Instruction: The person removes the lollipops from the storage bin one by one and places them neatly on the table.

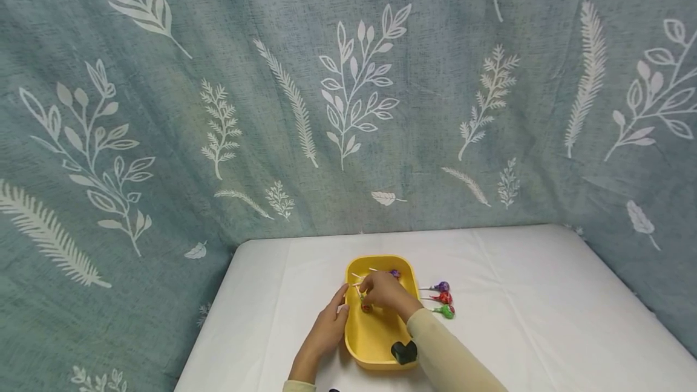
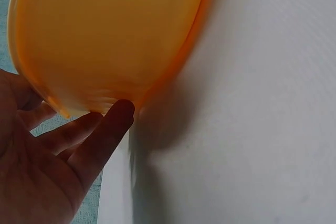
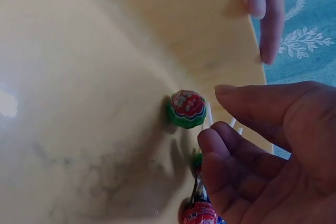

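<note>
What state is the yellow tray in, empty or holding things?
Holding things: the head view shows a purple lollipop inside the yellow tray, and the right wrist view shows a red-and-green lollipop there too.

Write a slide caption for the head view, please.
Left grip touches a yellow tray, right grip is inside among lollipops; three more lie on the table.

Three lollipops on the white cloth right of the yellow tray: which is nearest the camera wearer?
The green lollipop, at that row's near end; the red lollipop lies mid-row, the purple lollipop farthest away.
</note>
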Demonstrator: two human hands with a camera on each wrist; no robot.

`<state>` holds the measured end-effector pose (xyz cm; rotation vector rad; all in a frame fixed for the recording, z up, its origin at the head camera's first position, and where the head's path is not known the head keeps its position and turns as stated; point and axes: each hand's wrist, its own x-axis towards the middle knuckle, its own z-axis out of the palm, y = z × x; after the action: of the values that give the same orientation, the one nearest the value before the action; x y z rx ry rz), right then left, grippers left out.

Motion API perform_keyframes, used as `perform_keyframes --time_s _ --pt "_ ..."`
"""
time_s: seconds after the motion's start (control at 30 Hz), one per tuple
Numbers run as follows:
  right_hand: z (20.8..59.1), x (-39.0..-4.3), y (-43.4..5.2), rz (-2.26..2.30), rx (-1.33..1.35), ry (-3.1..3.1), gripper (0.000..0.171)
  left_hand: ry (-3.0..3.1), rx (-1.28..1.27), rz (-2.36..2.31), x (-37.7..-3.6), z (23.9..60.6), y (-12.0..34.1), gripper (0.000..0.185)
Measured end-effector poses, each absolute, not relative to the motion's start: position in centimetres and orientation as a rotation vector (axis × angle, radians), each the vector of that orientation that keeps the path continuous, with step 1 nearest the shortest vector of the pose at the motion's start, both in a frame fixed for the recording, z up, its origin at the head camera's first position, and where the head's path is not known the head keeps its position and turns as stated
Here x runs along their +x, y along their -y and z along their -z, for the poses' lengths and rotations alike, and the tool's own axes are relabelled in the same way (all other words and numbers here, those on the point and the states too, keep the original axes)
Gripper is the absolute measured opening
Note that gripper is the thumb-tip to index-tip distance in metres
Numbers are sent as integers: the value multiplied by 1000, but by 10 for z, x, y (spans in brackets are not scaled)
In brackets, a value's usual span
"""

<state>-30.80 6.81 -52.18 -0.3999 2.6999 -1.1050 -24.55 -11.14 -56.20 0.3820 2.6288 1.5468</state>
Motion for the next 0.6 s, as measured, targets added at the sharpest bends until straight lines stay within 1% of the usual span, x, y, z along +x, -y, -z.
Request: perform_keyframes --time_s 0.6 --pt "537 -315 -67 986 -495 -2690 19 -2605 348 -1550 -245 560 110 51"
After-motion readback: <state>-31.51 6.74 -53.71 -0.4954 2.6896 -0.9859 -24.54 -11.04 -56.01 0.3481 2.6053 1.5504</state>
